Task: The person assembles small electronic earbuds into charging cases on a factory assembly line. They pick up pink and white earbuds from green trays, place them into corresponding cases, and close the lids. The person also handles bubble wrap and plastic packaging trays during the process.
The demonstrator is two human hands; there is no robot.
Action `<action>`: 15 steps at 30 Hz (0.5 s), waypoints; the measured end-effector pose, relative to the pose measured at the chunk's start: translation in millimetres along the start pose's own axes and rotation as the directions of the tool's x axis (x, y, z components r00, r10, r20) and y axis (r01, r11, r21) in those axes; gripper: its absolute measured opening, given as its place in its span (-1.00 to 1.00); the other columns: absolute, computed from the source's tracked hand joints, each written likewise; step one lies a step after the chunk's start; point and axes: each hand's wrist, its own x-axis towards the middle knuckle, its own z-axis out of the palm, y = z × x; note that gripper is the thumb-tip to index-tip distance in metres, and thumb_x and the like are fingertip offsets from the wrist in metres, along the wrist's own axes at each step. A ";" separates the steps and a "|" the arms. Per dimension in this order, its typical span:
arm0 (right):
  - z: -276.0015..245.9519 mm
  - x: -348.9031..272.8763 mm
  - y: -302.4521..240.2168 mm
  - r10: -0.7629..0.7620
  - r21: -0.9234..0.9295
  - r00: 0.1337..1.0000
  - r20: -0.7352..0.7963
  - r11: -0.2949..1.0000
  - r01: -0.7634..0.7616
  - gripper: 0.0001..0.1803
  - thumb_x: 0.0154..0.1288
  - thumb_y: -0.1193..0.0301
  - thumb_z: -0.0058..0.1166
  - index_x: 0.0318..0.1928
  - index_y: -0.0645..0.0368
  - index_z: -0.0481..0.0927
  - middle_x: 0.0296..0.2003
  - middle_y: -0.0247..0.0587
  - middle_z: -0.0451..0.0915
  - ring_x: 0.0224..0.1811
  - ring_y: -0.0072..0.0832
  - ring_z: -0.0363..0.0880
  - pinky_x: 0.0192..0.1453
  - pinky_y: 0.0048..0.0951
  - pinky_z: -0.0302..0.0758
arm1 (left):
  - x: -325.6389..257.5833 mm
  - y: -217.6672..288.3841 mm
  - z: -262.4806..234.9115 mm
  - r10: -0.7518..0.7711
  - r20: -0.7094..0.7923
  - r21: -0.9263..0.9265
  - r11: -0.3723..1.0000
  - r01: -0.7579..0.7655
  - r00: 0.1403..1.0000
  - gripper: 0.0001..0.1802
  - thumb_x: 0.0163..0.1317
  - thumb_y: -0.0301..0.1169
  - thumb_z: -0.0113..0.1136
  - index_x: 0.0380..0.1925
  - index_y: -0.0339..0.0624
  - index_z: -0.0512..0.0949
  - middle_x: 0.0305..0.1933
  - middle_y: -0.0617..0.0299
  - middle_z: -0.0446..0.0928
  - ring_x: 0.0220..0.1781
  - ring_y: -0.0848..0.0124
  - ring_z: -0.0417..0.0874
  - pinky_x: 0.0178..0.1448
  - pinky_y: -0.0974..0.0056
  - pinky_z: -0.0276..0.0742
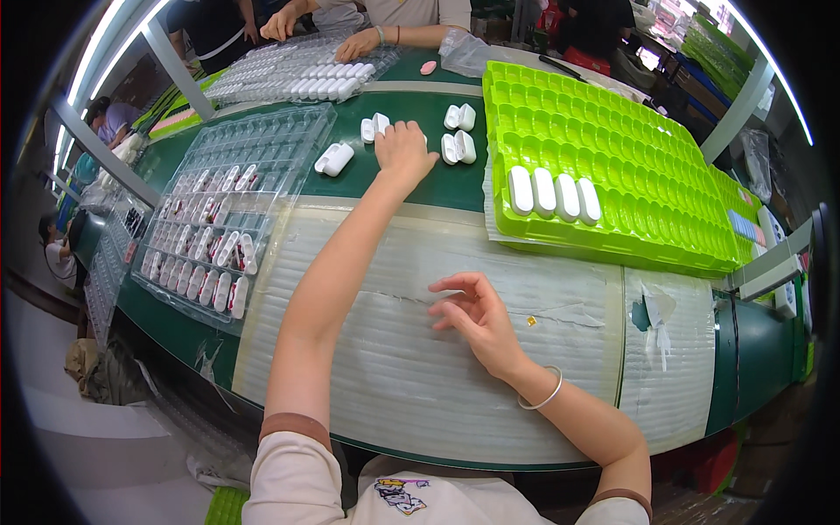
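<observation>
My left hand [405,157] reaches far out over the green table with its fingers curled down around a white earbud case, mostly hidden beneath it. Just left of these fingers stands an open white earbud case [374,128]. Another white case [334,159] lies nearer, to the left. Two more cases with raised lids, a near one [458,148] and a far one [459,117], stand to the right. My right hand [473,320] hovers above the pale foam mat [420,385], fingers apart and nothing in them. A bracelet circles that wrist.
At left, a clear plastic tray [262,131] carries several white pieces with dark and red details. A bright green tray [612,166] at right holds several upright white cases [544,192]. Across the table, a person's hands [359,44] work over another clear tray of white pieces.
</observation>
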 end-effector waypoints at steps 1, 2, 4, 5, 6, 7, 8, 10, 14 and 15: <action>0.9 0.2 0.6 -0.006 0.002 1.000 0.006 1.000 0.006 -0.69 0.31 0.55 -0.07 0.04 0.22 0.26 0.01 -0.08 0.40 -0.09 -0.44 0.51 -0.11 -0.42 0.58 | -2.0 -6.0 -0.4 -0.006 0.046 -0.025 1.000 0.007 0.999 -0.67 -0.06 -0.24 0.30 -0.36 -0.18 0.48 -0.38 0.07 0.59 -0.29 0.16 0.62 -0.11 0.13 0.40; 2.1 0.8 1.1 -0.013 0.004 1.000 0.015 1.000 0.012 -0.66 0.31 0.55 -0.07 0.07 0.21 0.24 0.01 -0.07 0.39 -0.09 -0.42 0.52 -0.11 -0.41 0.58 | -3.8 -11.2 -1.0 -0.012 0.091 -0.048 0.999 0.017 0.996 -0.67 -0.07 -0.28 0.30 -0.34 -0.19 0.48 -0.40 0.10 0.59 -0.29 0.18 0.62 -0.09 0.14 0.39; 6.3 1.7 1.3 -0.035 0.035 0.999 -0.002 0.999 0.035 -0.61 0.31 0.56 -0.07 0.11 0.18 0.18 0.05 -0.03 0.35 -0.07 -0.40 0.51 -0.11 -0.40 0.59 | -12.8 -28.1 -9.4 0.010 0.076 -0.116 0.993 -0.001 0.997 -0.73 -0.08 -0.43 0.26 -0.34 -0.20 0.46 -0.54 0.13 0.58 -0.38 0.19 0.63 -0.16 0.14 0.43; 4.7 1.6 2.2 -0.043 0.051 0.999 -0.018 0.998 0.044 -0.58 0.31 0.56 -0.08 0.14 0.16 0.15 0.07 -0.01 0.33 -0.06 -0.39 0.51 -0.11 -0.39 0.59 | -18.6 -30.2 -18.8 0.013 0.087 -0.206 0.979 0.005 0.996 -0.77 -0.06 -0.47 0.22 -0.35 -0.20 0.45 -0.55 0.11 0.57 -0.39 0.18 0.63 -0.20 0.13 0.44; 1.9 2.8 5.5 -0.027 0.035 1.000 0.003 0.999 0.027 -0.44 0.32 0.57 -0.09 0.24 0.08 0.00 0.13 0.04 0.24 -0.04 -0.36 0.50 -0.08 -0.36 0.59 | -26.1 -33.3 -28.9 0.014 0.097 -0.290 0.957 0.015 0.995 -0.80 -0.03 -0.50 0.18 -0.36 -0.20 0.44 -0.56 0.09 0.56 -0.41 0.16 0.63 -0.25 0.12 0.45; 1.2 2.5 5.4 -0.039 0.027 0.999 -0.020 0.999 0.039 -0.40 0.32 0.56 -0.09 0.27 0.04 -0.04 0.14 0.04 0.23 -0.03 -0.36 0.50 -0.07 -0.35 0.59 | -32.7 -32.3 -41.5 0.023 0.104 -0.381 0.924 0.019 0.994 -0.84 -0.01 -0.53 0.14 -0.36 -0.20 0.43 -0.57 0.07 0.56 -0.42 0.15 0.62 -0.30 0.11 0.47; 3.1 1.3 3.2 -0.053 0.024 0.998 -0.045 0.998 0.054 -0.36 0.32 0.55 -0.10 0.30 0.00 -0.08 0.15 0.05 0.22 -0.02 -0.36 0.49 -0.06 -0.35 0.59 | -43.1 -32.1 -61.6 0.088 0.121 -0.535 0.845 -0.009 0.989 -0.84 0.02 -0.54 0.11 -0.34 -0.22 0.43 -0.53 0.05 0.57 -0.43 0.14 0.63 -0.37 0.13 0.48; 1.1 -0.2 -0.3 -0.072 -0.017 0.994 -0.082 0.997 0.071 -0.23 0.33 0.51 -0.07 0.37 -0.09 -0.23 0.20 0.07 0.15 0.02 -0.32 0.49 -0.05 -0.32 0.61 | -63.8 -26.9 -101.1 0.213 0.221 -0.654 0.756 -0.017 0.952 -0.83 0.05 -0.53 0.13 -0.31 -0.23 0.43 -0.45 0.09 0.58 -0.35 0.17 0.64 -0.26 0.19 0.50; 16.5 -1.0 -1.9 -0.091 0.021 0.992 -0.082 0.995 0.093 -0.32 0.24 0.55 0.06 0.31 0.07 0.04 0.10 -0.01 0.33 -0.12 -0.44 0.54 -0.14 -0.44 0.59 | -115.8 -32.2 -169.6 0.462 0.216 -0.812 0.575 -0.105 0.860 -0.83 0.05 -0.56 0.16 -0.32 -0.22 0.46 -0.37 0.14 0.55 -0.27 0.21 0.59 -0.18 0.20 0.49; 11.3 -0.5 5.6 -0.081 -0.131 0.997 -0.007 0.988 0.079 -0.41 0.23 0.54 0.09 0.23 0.12 0.17 0.01 -0.07 0.41 -0.18 -0.50 0.54 -0.19 -0.49 0.57 | -124.0 -31.5 -179.8 0.495 0.213 -0.809 0.573 -0.133 0.842 -0.83 0.04 -0.55 0.18 -0.33 -0.22 0.46 -0.36 0.14 0.55 -0.25 0.21 0.59 -0.17 0.20 0.49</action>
